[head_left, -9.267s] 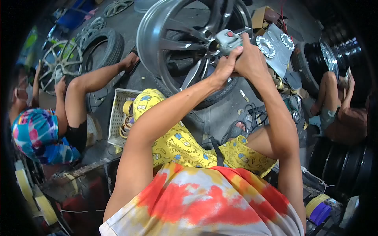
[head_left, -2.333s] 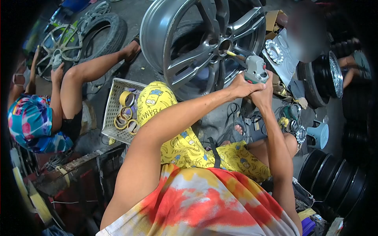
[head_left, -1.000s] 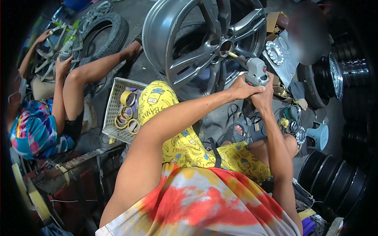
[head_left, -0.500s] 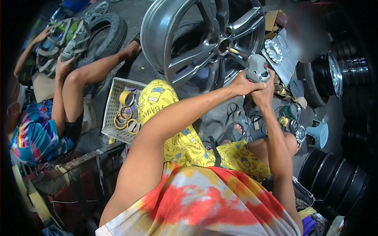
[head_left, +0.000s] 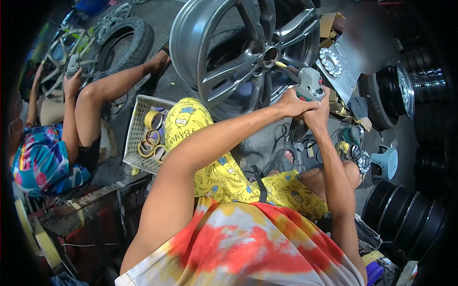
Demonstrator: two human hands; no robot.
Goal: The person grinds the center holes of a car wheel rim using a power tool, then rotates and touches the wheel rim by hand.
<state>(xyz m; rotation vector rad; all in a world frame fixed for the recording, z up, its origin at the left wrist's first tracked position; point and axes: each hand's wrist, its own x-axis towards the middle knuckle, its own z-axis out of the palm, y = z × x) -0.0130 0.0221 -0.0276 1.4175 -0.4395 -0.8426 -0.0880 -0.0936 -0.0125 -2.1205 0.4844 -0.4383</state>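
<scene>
Pwr tool (head_left: pixel 310 86) in 2-hand grip (head_left: pixel 317 111), bit (head_left: pixel 280 64) fwd.

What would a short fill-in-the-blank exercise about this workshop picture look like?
1. The wearer's left hand and right hand both grip one bulky handheld power tool, its body mostly ____ in colour.

2. That tool's slim tip, pointing toward the hub of the large, grey metal wheel rim, is pale ____.

3. In the picture, the off-white perforated plastic basket sits to the ____ of the light-blue plastic stool.

Missing words: grey; yellow; left.
</scene>
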